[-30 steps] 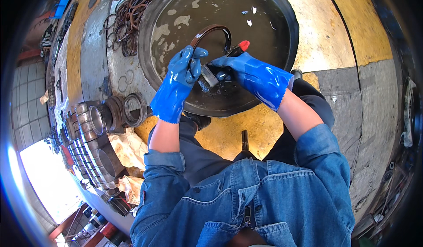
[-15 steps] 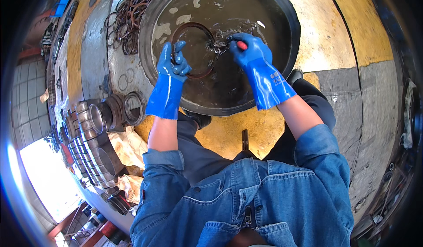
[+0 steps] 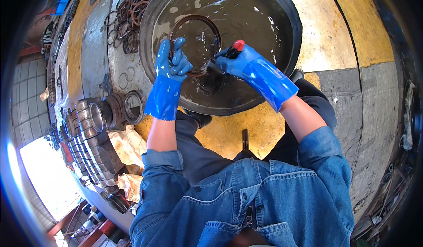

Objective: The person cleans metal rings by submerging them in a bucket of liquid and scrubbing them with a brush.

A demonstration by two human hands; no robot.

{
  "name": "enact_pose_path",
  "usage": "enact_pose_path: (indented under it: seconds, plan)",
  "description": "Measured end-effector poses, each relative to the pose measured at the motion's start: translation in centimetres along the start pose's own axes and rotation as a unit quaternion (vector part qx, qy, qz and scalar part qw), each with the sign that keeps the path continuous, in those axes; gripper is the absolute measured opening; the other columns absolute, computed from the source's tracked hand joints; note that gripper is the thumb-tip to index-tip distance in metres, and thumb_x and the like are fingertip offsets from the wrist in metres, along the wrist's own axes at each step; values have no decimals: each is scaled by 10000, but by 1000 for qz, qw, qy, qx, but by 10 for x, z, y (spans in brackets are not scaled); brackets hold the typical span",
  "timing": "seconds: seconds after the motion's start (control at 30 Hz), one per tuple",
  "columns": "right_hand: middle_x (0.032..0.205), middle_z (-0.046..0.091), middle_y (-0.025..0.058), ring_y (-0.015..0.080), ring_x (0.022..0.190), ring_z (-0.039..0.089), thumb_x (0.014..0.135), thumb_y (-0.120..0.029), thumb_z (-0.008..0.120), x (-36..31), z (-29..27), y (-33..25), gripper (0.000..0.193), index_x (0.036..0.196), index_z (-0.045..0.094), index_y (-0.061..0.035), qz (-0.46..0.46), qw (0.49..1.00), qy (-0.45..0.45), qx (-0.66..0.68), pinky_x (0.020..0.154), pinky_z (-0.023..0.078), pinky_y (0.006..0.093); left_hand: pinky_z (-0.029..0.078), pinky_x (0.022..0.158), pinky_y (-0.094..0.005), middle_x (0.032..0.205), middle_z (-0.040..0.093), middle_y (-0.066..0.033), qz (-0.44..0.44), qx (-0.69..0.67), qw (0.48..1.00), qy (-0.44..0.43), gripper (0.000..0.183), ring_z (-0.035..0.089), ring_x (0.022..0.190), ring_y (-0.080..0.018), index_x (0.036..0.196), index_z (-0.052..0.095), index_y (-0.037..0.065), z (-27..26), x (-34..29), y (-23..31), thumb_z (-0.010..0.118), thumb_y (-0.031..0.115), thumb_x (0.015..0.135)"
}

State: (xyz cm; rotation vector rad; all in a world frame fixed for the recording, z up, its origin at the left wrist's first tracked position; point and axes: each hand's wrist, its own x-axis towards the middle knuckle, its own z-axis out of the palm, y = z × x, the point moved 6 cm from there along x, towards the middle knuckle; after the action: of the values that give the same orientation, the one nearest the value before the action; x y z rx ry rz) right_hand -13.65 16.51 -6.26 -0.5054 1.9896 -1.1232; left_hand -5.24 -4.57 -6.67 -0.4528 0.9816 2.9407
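Note:
My left hand (image 3: pixel 173 62), in a blue rubber glove, is closed on the left side of a thin brown ring (image 3: pixel 217 28), holding it over murky liquid. My right hand (image 3: pixel 240 61), gloved the same way, grips a brush (image 3: pixel 232 50) with a black and red handle. The brush head is at the ring's lower right edge; its bristles are dark and hard to make out. Beneath both hands stands a wide round black tub (image 3: pixel 292 42) holding the brownish liquid, with pale foam patches on its surface.
Left of the tub lies a heap of rusty rings (image 3: pixel 132 15), with two thin rings (image 3: pixel 127 76) nearer me. Metal cylinders (image 3: pixel 98 117) are stacked at the left beside crumpled brown paper (image 3: pixel 128 146). Worn yellow and grey floor plates (image 3: pixel 361 101) extend to the right.
My right hand has turned and drawn the brush up out of the liquid to the ring's lower right edge. The ring has shifted slightly and stays in my left hand.

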Motion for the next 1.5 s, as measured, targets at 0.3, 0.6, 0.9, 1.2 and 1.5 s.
enact_pose_path:
  seconds: [0.3, 0.6, 0.9, 1.2, 1.5]
  plan:
    - [1061, 761, 135, 346, 947, 736, 897, -105, 710, -2, -37, -14, 252, 1136, 766, -161, -318, 885, 260, -218, 817, 595, 402, 329, 471, -272, 556, 438, 74, -108, -112, 976, -154, 570, 356, 409, -64, 1350, 625, 26, 7, -2, -24, 347, 472, 1129]
    - [907, 789, 84, 185, 813, 740, 895, -258, 753, 35, -64, 76, 269, 1097, 795, -86, 74, 954, 261, 126, 817, 580, 316, 333, 484, -266, 584, 464, 71, -90, -136, 975, -152, 572, 387, 431, -72, 1356, 618, 8, -14, 1, -18, 340, 454, 1130]
    - [951, 780, 83, 191, 864, 735, 931, -260, 679, 20, -59, -10, 286, 1161, 775, -121, -194, 954, 220, 57, 843, 575, 314, 295, 443, -270, 530, 380, 72, -89, -101, 985, -108, 558, 304, 383, -64, 1305, 650, 32, 1, -1, -24, 371, 479, 1121]
    - [771, 750, 72, 183, 738, 694, 825, -321, 740, 16, -33, 39, 277, 839, 794, -49, 24, 980, 88, 176, 714, 537, 335, 305, 440, -281, 505, 376, 60, -15, -52, 988, -142, 544, 317, 383, -78, 1318, 636, 25, 14, -2, -12, 363, 455, 1127]
    - [852, 757, 82, 149, 777, 697, 888, -241, 749, -14, 1, 31, 273, 982, 779, 14, 51, 960, 13, 273, 736, 543, 298, 303, 440, -291, 521, 441, 56, 21, -61, 991, -117, 540, 323, 378, -79, 1282, 659, 26, -13, 5, 2, 395, 465, 1111]
